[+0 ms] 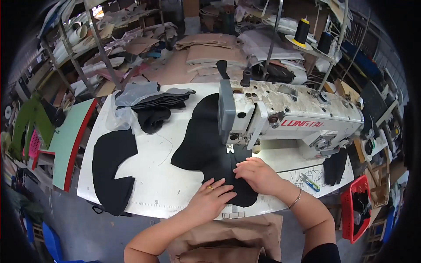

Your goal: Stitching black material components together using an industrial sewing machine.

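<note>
A large black fabric piece [199, 144] lies on the white machine table, partly under the presser foot [230, 148] of a sewing machine [302, 109]. My left hand [212, 197] rests on its near part, fingers spread flat. Close to the presser foot, my right hand [258, 174] has its fingers bent together on the fabric along a seam line, pinching the cloth there. The fingertips' exact hold is partly hidden. The machine head covers the fabric's far right part.
A curved black fabric piece [107, 168] lies at the table's left. Behind it sits a stack of black pieces [160, 100] beside clear plastic. Thread snips [310, 182] lie on the right among thread scraps. A red basket [347, 215] stands beyond the table's right edge.
</note>
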